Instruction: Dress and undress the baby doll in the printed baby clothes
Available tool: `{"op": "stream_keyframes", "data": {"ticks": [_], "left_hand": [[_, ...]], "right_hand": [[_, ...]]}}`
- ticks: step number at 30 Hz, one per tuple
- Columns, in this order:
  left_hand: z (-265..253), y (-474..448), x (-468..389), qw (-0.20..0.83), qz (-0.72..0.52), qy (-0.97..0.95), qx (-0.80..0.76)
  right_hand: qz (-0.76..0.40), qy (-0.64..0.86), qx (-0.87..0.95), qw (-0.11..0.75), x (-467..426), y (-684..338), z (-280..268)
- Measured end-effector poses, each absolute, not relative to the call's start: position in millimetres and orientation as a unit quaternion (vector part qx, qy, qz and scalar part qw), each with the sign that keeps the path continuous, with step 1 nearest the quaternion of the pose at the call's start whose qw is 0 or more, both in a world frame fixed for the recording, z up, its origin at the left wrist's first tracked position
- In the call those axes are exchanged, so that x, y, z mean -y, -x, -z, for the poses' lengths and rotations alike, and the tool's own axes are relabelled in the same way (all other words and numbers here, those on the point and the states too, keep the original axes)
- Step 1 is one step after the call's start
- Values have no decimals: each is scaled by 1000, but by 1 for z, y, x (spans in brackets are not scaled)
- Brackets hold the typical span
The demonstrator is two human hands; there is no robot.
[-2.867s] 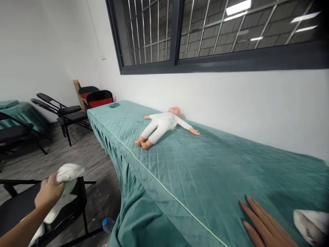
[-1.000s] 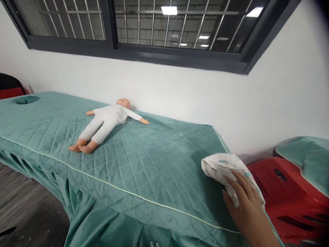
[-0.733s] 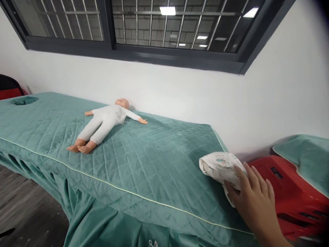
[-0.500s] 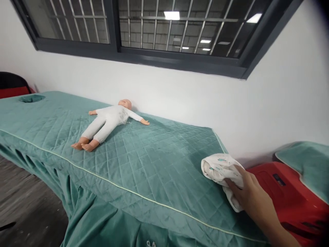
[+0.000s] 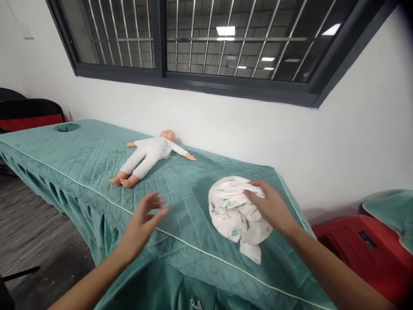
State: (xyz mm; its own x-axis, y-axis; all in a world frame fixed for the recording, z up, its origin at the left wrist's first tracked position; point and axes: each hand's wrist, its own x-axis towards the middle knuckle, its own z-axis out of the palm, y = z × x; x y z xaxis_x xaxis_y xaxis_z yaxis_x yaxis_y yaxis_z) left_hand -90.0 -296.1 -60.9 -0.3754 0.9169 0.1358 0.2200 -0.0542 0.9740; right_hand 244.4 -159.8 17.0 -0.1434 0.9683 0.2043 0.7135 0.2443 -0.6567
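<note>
My right hand [image 5: 266,200] pinches the upper right of a crumpled white cloth [image 5: 234,211] with small green prints, perhaps a baby garment; its exact kind is hidden by the folds. The cloth is over the right half of the green quilted bed [image 5: 180,198], one corner hanging toward the front edge. My left hand [image 5: 146,219] is raised above the front edge, fingers apart and slightly curled, holding nothing. Farther back lies a baby doll [image 5: 151,153] in a white suit, face up, arms spread, its head toward the wall.
A barred window [image 5: 238,51] sits in the white wall behind the bed. Red plastic furniture [image 5: 364,254] stands at the right with green fabric [image 5: 390,215] on it. Black and red chairs [image 5: 32,114] are at the far left. The bed has a face hole [image 5: 67,127].
My right hand has moved left with the cloth, which now looks looser and more spread out. My left hand has come into view. The whole scene has shifted slightly right and down.
</note>
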Motion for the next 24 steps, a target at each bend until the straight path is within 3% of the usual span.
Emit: {"op": "stream_keyframes", "data": {"ticks": [4,7,9,12,19,21,24], "left_hand": [[52,13,230,487,-498,-506,-509],[56,-15,199,542,-490,-509,-455],[65,-22,185,548,-495,-501,-453],[80,-27,172,532,-505,-509,-450],[99,-28,165,584,-542,-472,-377],[101,-27,166,612,-564,-422,-360],[102,-23,167,631,-613,-335,-337]], "right_hand": [[-296,523,740,300,159,-212,-23],[-317,509,760,251,139,-224,-35],[-265,521,788,195,126,-242,-43],[-92,543,818,164,119,-261,-41],[-116,385,896,188,156,-228,41],[-124,399,880,228,158,-216,57],[-228,430,820,302,156,-215,58]]}}
